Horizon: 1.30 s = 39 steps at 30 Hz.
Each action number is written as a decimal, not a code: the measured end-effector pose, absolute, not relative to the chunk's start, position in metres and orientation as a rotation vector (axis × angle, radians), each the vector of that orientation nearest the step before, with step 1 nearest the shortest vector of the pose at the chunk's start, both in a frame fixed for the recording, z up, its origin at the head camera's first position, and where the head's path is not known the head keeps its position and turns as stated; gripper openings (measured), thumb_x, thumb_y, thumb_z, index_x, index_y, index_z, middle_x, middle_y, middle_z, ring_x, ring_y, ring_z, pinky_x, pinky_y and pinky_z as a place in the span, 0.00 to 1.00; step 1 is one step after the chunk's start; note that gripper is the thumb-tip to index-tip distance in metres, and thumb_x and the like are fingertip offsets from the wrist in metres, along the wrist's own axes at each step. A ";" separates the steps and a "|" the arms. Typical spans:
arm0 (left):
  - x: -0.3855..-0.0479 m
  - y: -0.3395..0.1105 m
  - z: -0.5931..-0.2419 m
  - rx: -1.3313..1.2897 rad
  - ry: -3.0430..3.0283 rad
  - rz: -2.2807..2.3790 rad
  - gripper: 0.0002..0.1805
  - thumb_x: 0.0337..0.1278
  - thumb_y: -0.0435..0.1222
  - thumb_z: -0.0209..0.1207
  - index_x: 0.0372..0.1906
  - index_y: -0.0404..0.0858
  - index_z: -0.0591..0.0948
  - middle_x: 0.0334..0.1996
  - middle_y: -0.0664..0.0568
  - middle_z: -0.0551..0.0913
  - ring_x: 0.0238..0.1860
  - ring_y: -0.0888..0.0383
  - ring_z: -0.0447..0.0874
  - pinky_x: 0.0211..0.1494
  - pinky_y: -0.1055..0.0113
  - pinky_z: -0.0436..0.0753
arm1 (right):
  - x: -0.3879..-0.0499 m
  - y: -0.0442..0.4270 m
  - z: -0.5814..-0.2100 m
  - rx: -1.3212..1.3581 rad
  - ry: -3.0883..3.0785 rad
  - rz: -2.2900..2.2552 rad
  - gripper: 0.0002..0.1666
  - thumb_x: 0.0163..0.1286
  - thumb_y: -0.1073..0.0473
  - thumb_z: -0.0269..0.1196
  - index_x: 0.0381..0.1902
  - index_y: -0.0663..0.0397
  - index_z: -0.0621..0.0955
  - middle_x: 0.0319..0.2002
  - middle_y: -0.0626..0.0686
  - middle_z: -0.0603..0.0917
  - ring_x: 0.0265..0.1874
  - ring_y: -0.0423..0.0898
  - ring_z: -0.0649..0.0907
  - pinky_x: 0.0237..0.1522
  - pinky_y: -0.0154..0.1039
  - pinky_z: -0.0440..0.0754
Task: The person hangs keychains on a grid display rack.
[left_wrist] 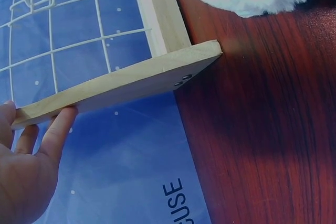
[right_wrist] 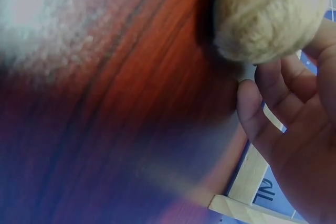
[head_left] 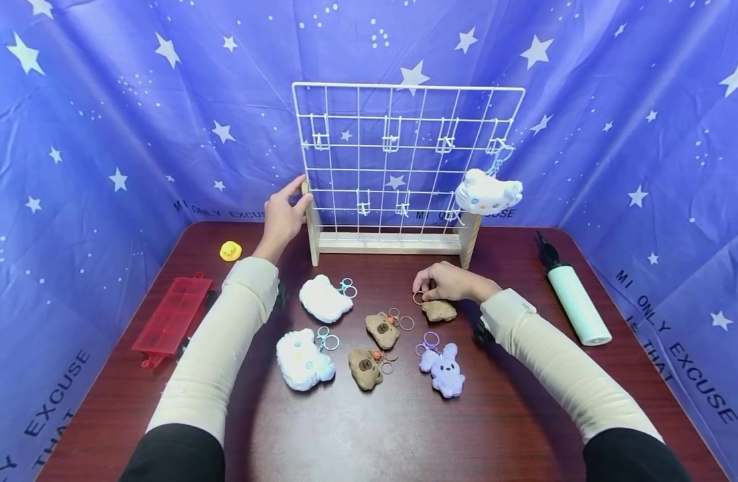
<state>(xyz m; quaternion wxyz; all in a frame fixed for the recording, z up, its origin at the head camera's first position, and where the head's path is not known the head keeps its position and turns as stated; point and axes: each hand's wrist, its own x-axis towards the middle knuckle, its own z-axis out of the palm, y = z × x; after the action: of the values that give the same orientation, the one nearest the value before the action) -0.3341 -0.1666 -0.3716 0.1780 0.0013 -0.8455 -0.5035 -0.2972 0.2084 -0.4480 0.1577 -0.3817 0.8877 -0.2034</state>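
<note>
My left hand (head_left: 283, 217) holds the left wooden side post (left_wrist: 121, 80) of a white wire grid rack (head_left: 393, 169), thumb in front and fingers behind. At the rack's front right, my right hand (head_left: 447, 281) pinches a brown plush keychain (head_left: 439, 310) near its metal ring (head_left: 420, 298). In the right wrist view that furry plush (right_wrist: 268, 17) hides part of the fingers. A white cat plush keychain (head_left: 488, 192) hangs from the rack's upper right hook (head_left: 497, 144). Other hooks on the grid, such as the upper left one (head_left: 321, 140), carry nothing.
On the table lie two white plush keychains (head_left: 325, 299), two brown bear ones (head_left: 365, 368) and a purple bunny one (head_left: 448, 372). A red compartment box (head_left: 173, 318) and yellow duck (head_left: 230, 251) stand left; a pale green hand pump (head_left: 578, 304) lies right.
</note>
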 end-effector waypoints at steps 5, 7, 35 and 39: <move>-0.335 -0.167 -0.372 -0.001 -2.384 -1.431 0.26 0.69 0.39 0.63 0.70 0.56 0.77 0.59 0.48 0.86 0.45 0.47 0.91 0.35 0.68 0.91 | -0.300 0.209 -0.448 -1.084 2.524 -0.614 0.10 0.59 0.65 0.73 0.33 0.45 0.82 0.26 0.40 0.85 0.28 0.34 0.80 0.35 0.30 0.78; -0.335 -0.167 -0.372 0.001 -2.395 -1.423 0.26 0.69 0.40 0.63 0.70 0.56 0.77 0.59 0.49 0.86 0.45 0.47 0.91 0.36 0.67 0.92 | -0.301 0.210 -0.448 -1.079 2.516 -0.626 0.10 0.60 0.64 0.73 0.32 0.44 0.82 0.26 0.40 0.85 0.28 0.33 0.81 0.36 0.30 0.78; -0.336 -0.168 -0.374 0.010 -2.398 -1.409 0.26 0.68 0.40 0.64 0.69 0.57 0.78 0.59 0.50 0.86 0.45 0.46 0.91 0.34 0.70 0.91 | -0.293 0.238 -0.413 -1.030 2.630 -0.911 0.14 0.67 0.60 0.70 0.50 0.53 0.89 0.39 0.46 0.92 0.36 0.36 0.85 0.39 0.30 0.81; -0.336 -0.168 -0.374 0.006 -2.394 -1.411 0.26 0.68 0.39 0.64 0.69 0.57 0.78 0.59 0.49 0.86 0.44 0.45 0.92 0.33 0.71 0.90 | -0.290 0.241 -0.410 -1.020 2.686 -0.917 0.14 0.68 0.59 0.70 0.51 0.53 0.89 0.42 0.47 0.92 0.44 0.38 0.86 0.48 0.35 0.85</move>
<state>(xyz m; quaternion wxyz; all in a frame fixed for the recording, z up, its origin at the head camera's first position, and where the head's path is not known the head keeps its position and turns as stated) -0.3362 -0.1675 -0.3736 0.1801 0.0023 -0.8474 -0.4994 -0.2903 0.2409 -0.4098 0.0629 -0.3376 0.8888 -0.3035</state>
